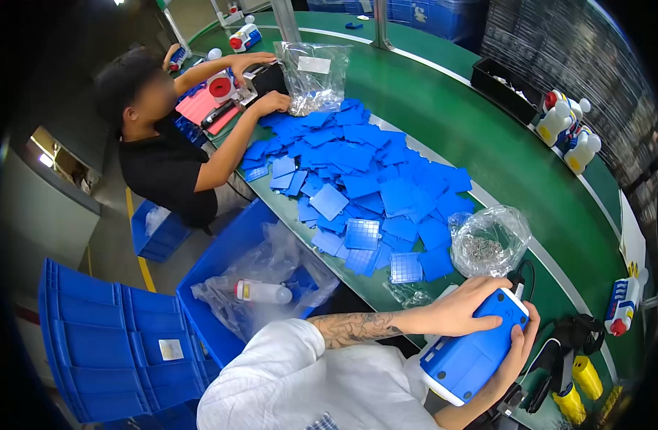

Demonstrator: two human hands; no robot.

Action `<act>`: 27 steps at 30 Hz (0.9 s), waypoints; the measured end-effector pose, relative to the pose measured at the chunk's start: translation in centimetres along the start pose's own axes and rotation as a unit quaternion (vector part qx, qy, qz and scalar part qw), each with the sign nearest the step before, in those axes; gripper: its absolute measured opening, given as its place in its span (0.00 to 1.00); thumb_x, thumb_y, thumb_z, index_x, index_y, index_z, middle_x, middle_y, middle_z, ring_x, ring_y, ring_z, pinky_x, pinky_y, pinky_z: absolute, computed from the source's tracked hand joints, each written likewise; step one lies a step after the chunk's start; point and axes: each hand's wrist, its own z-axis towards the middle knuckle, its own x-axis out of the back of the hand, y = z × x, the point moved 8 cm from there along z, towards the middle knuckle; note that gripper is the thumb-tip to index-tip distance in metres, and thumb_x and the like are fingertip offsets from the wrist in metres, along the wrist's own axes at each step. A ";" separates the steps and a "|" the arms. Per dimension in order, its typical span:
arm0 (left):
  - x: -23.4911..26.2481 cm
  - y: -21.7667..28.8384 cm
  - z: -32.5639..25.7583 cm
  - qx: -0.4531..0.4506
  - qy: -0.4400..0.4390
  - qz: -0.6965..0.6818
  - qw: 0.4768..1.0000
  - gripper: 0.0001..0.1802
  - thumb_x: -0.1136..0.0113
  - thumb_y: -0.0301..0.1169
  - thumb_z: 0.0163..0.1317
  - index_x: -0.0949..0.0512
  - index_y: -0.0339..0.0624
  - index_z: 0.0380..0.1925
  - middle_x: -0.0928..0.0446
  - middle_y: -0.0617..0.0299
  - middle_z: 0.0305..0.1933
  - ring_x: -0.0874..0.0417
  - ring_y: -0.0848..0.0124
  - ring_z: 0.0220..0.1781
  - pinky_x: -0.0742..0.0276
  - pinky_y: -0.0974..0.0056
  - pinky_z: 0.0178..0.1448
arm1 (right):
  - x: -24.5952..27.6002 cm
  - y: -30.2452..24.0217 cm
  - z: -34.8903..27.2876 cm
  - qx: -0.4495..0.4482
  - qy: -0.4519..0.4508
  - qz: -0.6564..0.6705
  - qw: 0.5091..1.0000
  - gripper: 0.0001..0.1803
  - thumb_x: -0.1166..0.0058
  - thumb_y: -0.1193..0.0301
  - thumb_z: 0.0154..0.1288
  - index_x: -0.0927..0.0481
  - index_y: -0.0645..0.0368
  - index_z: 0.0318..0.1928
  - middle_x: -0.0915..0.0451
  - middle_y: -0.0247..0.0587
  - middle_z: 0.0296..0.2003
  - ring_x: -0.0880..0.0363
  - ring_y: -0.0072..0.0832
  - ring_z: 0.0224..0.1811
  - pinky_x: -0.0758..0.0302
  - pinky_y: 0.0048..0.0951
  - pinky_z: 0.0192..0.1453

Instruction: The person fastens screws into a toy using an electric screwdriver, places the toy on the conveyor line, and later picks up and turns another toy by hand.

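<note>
- L hand: gripping upper left of blue case, thumb laid across its face.
- R hand: wrapped round case's R side, thumb on face too.
- Case: held btwn both hands, tilted, close to white shirt.
- Clear bag w/ small metal pcs: just beyond L hand.
- Pile of blue panels: on green table, L of bag.
- Co-worker: far L, at pile's other end.
</note>
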 end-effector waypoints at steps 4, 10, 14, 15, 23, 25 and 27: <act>0.1 0.1 -0.2 -0.003 0.015 -0.012 1.000 0.29 0.45 0.35 0.53 0.41 0.40 0.54 0.37 0.50 0.52 0.36 0.55 0.57 0.42 0.57 0.59 | 0.1 0.1 0.1 0.014 0.017 0.019 1.000 0.26 0.52 0.59 0.56 0.35 0.60 0.51 0.34 0.39 0.43 0.34 0.26 0.44 0.37 0.23 0.49; 0.5 0.0 -0.5 -0.008 0.016 -0.015 1.000 0.27 0.47 0.34 0.55 0.40 0.40 0.54 0.36 0.50 0.53 0.36 0.56 0.57 0.43 0.57 0.60 | 7.1 3.6 1.6 0.003 0.181 -0.249 0.951 0.24 0.54 0.59 0.58 0.35 0.59 0.52 0.32 0.45 0.43 0.31 0.32 0.43 0.34 0.29 0.47; 0.5 0.3 -0.6 -0.003 0.018 -0.015 1.000 0.27 0.47 0.35 0.55 0.40 0.41 0.54 0.36 0.50 0.53 0.36 0.56 0.57 0.43 0.58 0.60 | 9.4 7.6 1.7 -0.127 0.161 -0.631 0.748 0.23 0.50 0.63 0.54 0.34 0.55 0.51 0.29 0.50 0.43 0.28 0.43 0.45 0.30 0.40 0.44; 0.4 0.4 -0.7 -0.007 0.015 -0.018 1.000 0.27 0.47 0.35 0.55 0.40 0.41 0.54 0.36 0.50 0.53 0.36 0.56 0.57 0.43 0.58 0.60 | 8.9 7.5 1.6 -0.139 0.169 -0.641 0.735 0.25 0.48 0.64 0.52 0.34 0.56 0.51 0.29 0.50 0.42 0.28 0.43 0.44 0.30 0.40 0.44; 0.8 0.5 -0.6 -0.021 0.029 0.012 0.999 0.27 0.47 0.36 0.55 0.39 0.41 0.54 0.34 0.51 0.53 0.35 0.56 0.56 0.41 0.58 0.59 | 8.0 4.3 0.8 0.054 0.251 -0.579 0.774 0.23 0.46 0.65 0.52 0.33 0.56 0.50 0.30 0.53 0.42 0.29 0.46 0.42 0.32 0.39 0.44; 0.8 0.2 -0.5 -0.027 0.029 0.014 0.999 0.26 0.47 0.36 0.55 0.39 0.41 0.54 0.35 0.50 0.53 0.35 0.55 0.56 0.40 0.58 0.58 | 7.4 4.7 1.3 0.033 0.190 -0.593 0.782 0.20 0.51 0.61 0.57 0.32 0.58 0.48 0.30 0.52 0.40 0.30 0.46 0.43 0.33 0.42 0.45; 0.9 0.4 -0.4 -0.034 0.027 0.018 0.999 0.26 0.47 0.36 0.56 0.38 0.42 0.54 0.34 0.51 0.53 0.34 0.56 0.56 0.39 0.59 0.58 | 6.2 7.1 2.2 -0.052 0.088 -0.545 0.832 0.18 0.53 0.63 0.57 0.32 0.57 0.47 0.27 0.53 0.35 0.27 0.47 0.38 0.31 0.44 0.40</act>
